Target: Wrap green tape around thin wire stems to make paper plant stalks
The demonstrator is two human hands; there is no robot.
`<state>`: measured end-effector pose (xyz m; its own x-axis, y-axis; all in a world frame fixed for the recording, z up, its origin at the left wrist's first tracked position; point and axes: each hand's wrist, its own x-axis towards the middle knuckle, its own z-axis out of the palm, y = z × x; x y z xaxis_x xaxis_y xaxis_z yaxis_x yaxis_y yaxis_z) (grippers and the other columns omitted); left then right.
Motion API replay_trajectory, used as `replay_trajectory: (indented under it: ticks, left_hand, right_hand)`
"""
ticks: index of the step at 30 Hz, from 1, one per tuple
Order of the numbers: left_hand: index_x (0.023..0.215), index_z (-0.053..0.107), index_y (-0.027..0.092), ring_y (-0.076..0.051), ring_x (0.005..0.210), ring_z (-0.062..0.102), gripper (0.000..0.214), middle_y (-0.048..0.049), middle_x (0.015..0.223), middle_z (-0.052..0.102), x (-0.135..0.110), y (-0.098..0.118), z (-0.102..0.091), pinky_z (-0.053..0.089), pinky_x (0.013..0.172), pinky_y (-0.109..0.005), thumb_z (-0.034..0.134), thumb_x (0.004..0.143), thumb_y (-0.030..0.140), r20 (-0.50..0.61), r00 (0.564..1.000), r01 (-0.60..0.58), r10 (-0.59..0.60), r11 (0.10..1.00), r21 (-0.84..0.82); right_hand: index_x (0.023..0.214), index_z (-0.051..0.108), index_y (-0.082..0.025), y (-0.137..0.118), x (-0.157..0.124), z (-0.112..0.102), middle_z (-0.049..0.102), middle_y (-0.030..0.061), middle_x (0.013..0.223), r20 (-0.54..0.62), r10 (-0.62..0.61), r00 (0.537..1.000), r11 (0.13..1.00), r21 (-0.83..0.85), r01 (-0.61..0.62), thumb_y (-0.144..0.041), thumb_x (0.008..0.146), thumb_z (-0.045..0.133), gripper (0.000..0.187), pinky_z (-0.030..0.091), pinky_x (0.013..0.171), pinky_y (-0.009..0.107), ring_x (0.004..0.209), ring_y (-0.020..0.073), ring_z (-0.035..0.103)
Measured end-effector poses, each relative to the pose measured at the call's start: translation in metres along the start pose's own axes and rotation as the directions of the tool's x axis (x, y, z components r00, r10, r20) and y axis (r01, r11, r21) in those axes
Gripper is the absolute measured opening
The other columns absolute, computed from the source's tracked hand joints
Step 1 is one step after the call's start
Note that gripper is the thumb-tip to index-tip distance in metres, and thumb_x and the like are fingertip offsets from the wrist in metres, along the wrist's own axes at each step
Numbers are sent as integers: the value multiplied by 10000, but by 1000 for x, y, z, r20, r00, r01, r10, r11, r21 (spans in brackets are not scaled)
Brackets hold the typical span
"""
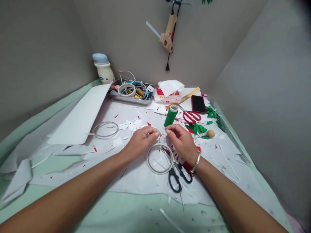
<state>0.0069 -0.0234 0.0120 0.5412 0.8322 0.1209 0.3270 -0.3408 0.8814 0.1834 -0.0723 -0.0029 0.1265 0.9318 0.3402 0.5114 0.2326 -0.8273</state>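
My left hand (143,140) has thumb and forefinger pinched together over the middle of the table, with something thin at the fingertips that I cannot make out. My right hand (182,142), a bracelet on its wrist, is pinched just to the right of it; its hold, if any, is too small to see. Directly behind the right fingers stands a spool of green thread (171,117). Below the hands lies a thin white ring (147,159), like a narrow tape roll. Black-handled scissors (179,185) lie partly under it, their blades partly hidden.
Paper scraps litter the white sheet (128,181). Red-handled scissors (186,115), a phone (198,104), green leaf pieces (198,128) and a small round ball (210,133) lie right. Behind are a tissue pack (167,97) and metal tray (131,99). A glue gun (168,37) hangs above.
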Motion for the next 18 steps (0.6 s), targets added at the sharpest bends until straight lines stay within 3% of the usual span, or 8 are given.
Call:
replay_trajectory:
  ticks: [2, 4, 7, 8, 10, 12, 18]
  left_hand:
    - [849, 674, 189, -187, 846, 612, 283, -29, 885, 693, 3, -4, -1, 458, 782, -299, 507, 837, 416, -10, 998, 64, -65, 996, -65]
    - [882, 684, 193, -185, 815, 617, 299, -24, 870, 700, 6, -8, -2, 461, 769, -298, 533, 820, 443, -79, 989, 121, -128, 989, -91]
    - [902, 693, 194, -196, 839, 621, 320, -31, 889, 709, 10, -13, -5, 468, 787, -313, 557, 803, 466, -175, 966, 166, -190, 976, -139]
    - [904, 696, 194, -198, 856, 623, 317, -33, 906, 712, 11, -14, -6, 469, 802, -317, 566, 799, 464, -199, 959, 171, -202, 972, -162]
    - [905, 702, 196, -200, 899, 625, 301, -39, 944, 715, 13, -15, -8, 466, 845, -325, 580, 797, 450, -233, 949, 166, -211, 966, -200]
    - [908, 708, 201, -200, 935, 625, 280, -43, 982, 715, 13, -15, -10, 463, 875, -331, 587, 800, 429, -258, 943, 153, -209, 964, -219]
    - [948, 715, 211, -203, 944, 629, 270, -34, 1014, 716, 13, -14, -11, 479, 869, -331, 619, 783, 403, -279, 940, 133, -198, 963, -234]
  right_hand:
    - [941, 613, -199, 0, 3, -3, 617, 40, 895, -86, -23, 996, 996, -85, 16, -282, 857, 513, 155, 445, 674, 270, 753, 156, 565]
    - [951, 600, -198, -4, 5, -9, 603, 23, 812, -98, 2, 995, 989, -147, -16, -272, 840, 529, 150, 435, 646, 270, 695, 150, 550]
    - [899, 586, -208, -16, 6, -22, 585, -17, 665, 99, 110, 989, 974, -211, -88, -291, 823, 550, 118, 397, 554, 251, 581, 131, 523]
    - [846, 595, -215, -21, 4, -28, 593, -20, 645, 201, 143, 969, 959, -269, -86, -305, 810, 569, 100, 377, 530, 246, 566, 130, 522]
    - [736, 610, -227, -32, -1, -37, 600, -24, 595, 438, 196, 877, 933, -359, -29, -306, 774, 607, 87, 324, 474, 236, 512, 123, 506]
    - [693, 610, -235, -40, -8, -44, 616, -24, 597, 565, 227, 793, 905, -424, 42, -303, 700, 686, 102, 297, 450, 229, 494, 121, 503]
    - [758, 630, -230, -53, -25, -38, 627, 40, 617, 566, 376, 734, 717, -679, 157, -419, 534, 801, 340, 240, 441, 248, 525, 181, 535]
